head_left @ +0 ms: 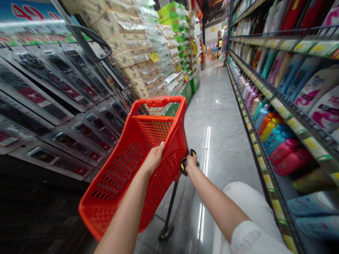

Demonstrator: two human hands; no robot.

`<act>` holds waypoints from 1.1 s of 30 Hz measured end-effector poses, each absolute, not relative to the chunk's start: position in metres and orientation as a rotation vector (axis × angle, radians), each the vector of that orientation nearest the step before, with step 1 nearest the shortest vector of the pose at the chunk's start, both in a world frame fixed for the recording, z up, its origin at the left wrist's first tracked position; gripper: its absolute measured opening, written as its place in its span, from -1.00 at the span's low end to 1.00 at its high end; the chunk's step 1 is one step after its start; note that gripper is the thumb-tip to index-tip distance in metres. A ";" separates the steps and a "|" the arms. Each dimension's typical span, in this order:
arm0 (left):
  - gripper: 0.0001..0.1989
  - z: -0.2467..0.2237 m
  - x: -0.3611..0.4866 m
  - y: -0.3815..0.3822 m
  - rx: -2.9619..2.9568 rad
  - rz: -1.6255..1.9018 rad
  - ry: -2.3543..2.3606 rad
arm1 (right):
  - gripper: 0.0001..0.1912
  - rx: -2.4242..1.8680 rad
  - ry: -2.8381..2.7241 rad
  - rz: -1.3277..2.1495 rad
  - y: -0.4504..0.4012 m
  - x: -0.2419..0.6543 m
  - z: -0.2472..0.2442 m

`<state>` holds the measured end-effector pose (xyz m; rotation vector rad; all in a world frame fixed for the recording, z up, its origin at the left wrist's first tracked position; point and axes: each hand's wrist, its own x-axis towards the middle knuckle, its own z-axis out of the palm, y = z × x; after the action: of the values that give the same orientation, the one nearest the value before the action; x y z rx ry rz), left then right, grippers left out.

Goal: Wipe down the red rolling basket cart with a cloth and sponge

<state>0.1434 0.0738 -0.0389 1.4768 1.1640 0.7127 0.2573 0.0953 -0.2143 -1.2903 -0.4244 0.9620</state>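
Observation:
A red plastic shopping basket cart, with perforated walls and a looped handle at its far end, stands tilted in front of me. My left hand is closed on its right rim, thumb on top and the other fingers mostly hidden. Lower and to the right, my right hand is closed around a black round part with yellow marks, which looks like a wheel at the cart's side. A dark leg runs down from the cart to a small caster on the floor.
Shelves of coloured bottles line the right side. Blister-packed goods hang on the left, with stacked tissue packs beyond them. A grey tiled aisle runs ahead. My bent knee is at lower right.

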 end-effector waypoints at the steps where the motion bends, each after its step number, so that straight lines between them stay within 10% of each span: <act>1: -0.32 -0.039 0.143 0.074 1.480 0.712 1.158 | -0.50 -1.270 -0.409 0.967 0.105 0.264 -0.206; 9: -0.29 -0.045 0.142 0.083 1.567 0.742 1.162 | -0.25 -1.023 -0.689 0.493 0.120 0.274 -0.112; 25: -0.37 -0.043 0.140 0.081 1.556 0.790 1.210 | -0.56 -1.133 -1.430 0.354 0.041 0.245 -0.159; 33: -0.31 -0.044 0.144 0.082 1.504 0.751 1.158 | -0.46 -1.540 -0.660 0.538 0.074 0.220 -0.198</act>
<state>0.1444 0.0815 -0.0442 1.5042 1.1579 0.7506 0.2198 0.0743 -0.1985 -1.5396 -0.6597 0.5375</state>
